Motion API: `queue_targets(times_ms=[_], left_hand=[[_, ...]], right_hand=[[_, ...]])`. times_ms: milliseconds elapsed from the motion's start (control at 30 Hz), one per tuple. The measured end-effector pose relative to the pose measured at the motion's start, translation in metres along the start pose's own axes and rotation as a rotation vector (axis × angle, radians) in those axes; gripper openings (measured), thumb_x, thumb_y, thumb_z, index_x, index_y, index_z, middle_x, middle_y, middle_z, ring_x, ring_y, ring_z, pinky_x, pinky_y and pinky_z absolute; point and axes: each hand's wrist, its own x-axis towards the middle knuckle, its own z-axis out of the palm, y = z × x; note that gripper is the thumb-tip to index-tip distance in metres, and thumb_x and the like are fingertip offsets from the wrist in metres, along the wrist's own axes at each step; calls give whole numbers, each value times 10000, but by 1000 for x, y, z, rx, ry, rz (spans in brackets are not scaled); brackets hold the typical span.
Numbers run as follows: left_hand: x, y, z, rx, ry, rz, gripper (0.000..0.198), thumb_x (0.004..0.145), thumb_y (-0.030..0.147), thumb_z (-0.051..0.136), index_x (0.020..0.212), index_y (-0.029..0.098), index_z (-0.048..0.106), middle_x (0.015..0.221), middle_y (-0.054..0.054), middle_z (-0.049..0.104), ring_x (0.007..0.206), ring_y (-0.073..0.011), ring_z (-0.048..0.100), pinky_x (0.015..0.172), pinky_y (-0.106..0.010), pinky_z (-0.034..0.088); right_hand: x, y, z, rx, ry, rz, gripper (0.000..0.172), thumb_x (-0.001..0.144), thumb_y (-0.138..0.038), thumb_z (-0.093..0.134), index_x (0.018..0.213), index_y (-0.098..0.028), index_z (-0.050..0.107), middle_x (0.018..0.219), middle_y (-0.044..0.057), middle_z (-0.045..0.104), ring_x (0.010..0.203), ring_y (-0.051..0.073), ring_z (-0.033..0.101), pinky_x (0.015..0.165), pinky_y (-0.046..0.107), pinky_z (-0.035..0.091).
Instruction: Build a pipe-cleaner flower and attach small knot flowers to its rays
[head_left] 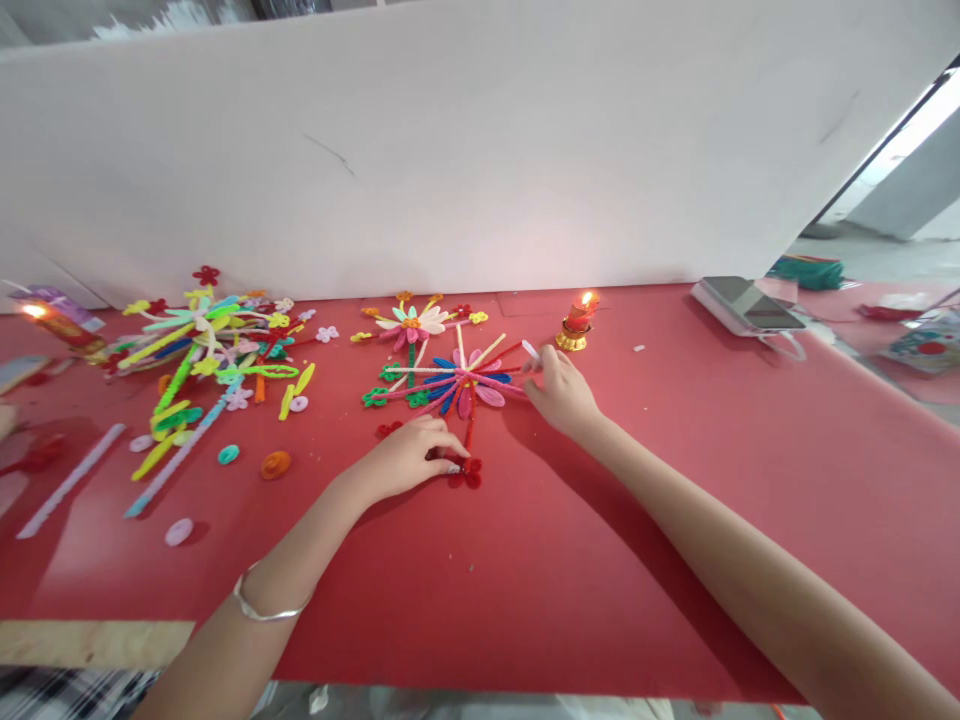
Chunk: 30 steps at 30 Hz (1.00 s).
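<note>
My left hand (420, 452) is low over the table, its thumb and fingertips closed on a small red fuzzy-wire flower (471, 473). A red stem runs up from that flower to a large pipe-cleaner flower (469, 383) with pink and blue petals, lying flat. At its right side my right hand (561, 388) is closed in a pinch on a short white stick (530, 349), whose tip shows above the fingers. Green pipe-cleaner flowers (377, 397) lie on the left. Behind is another pipe-cleaner flower (411, 324) with white and pink petals.
A lit red candle (577, 317) on a gold base stands just beyond my right hand; another lit candle (64, 328) is far left. A colourful pipe-cleaner heap (199, 335) and coiled pieces lie left. A power bank-like device (750, 306) lies right. A white board (480, 150) stands behind the red table (600, 600).
</note>
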Motion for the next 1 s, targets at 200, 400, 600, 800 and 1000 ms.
queue_targets(times_ms=[200, 400, 600, 800, 1000], left_hand=[[0, -2, 1, 5, -1, 0, 205, 839, 351, 535, 947, 256, 682, 835, -20, 558, 866, -173, 496, 776, -276, 383], [0, -2, 2, 4, -8, -28, 189, 833, 336, 541, 939, 256, 675, 839, -18, 557, 881, -179, 491, 789, -286, 378], [1, -3, 2, -14, -10, -30, 164, 827, 322, 551, 914, 257, 674, 832, -9, 559, 881, -173, 492, 790, -286, 375], [1, -5, 3, -18, -6, -26, 165, 821, 324, 555, 906, 248, 675, 829, -12, 561, 879, -175, 493, 790, -291, 379], [2, -4, 3, -29, -12, -35, 152, 816, 310, 567, 902, 252, 678, 826, -10, 562, 875, -172, 490, 783, -285, 377]], right_hand=[[-1, 11, 7, -70, -82, -27, 99, 760, -187, 382, 750, -232, 294, 808, 70, 588, 794, 219, 538, 673, 313, 395], [-5, 10, 12, -76, -141, -45, 105, 789, -235, 363, 751, -230, 265, 689, 39, 534, 661, 199, 519, 577, 279, 344], [-5, 13, 17, -110, -179, -62, 96, 814, -254, 331, 759, -228, 256, 640, 34, 517, 601, 196, 506, 534, 269, 291], [-5, 15, 20, -153, -157, -117, 60, 825, -230, 315, 776, -222, 282, 629, 38, 530, 579, 190, 496, 518, 265, 258], [-5, 17, 20, -195, -149, -149, 29, 820, -214, 315, 791, -213, 314, 625, 45, 545, 571, 194, 500, 524, 272, 249]])
